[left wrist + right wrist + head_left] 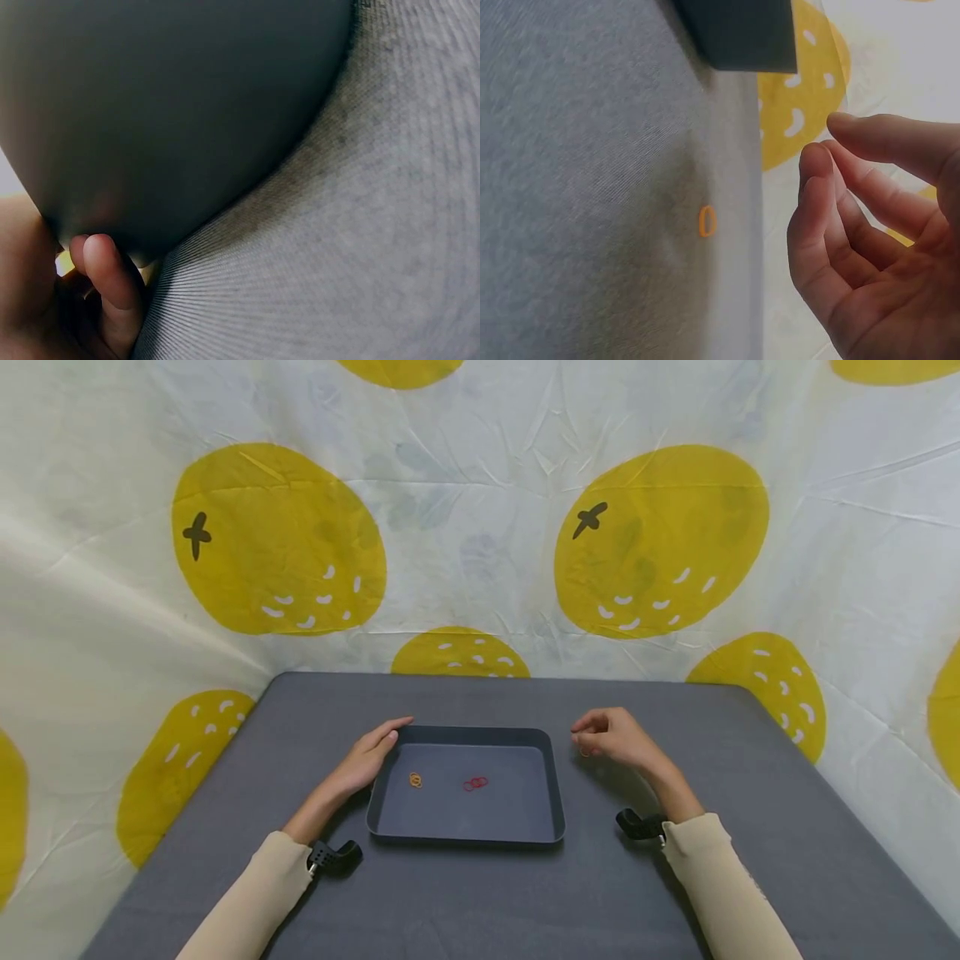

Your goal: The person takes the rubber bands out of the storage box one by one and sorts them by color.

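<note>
At the left wall of a dark grey tray (465, 839), my left hand (367, 758) holds on near the far corner. Its fingers (109, 270) bend against the outside of the tray in the left wrist view. Inside the tray lie a few small orange rings (416, 781) on the left and a few small red rings (476, 783) nearer the middle. My right hand (618, 739) hovers right of the tray, thumb and fingers loosely bent with nothing between them. Just below its fingertips, a single small orange ring (706, 222) lies on the table.
A grey cloth covers the table (480, 902). Behind and beside it hangs a white curtain (472, 552) printed with yellow fruit. A black wrist device (333, 858) sits at the left cuff and another (641, 824) at the right cuff.
</note>
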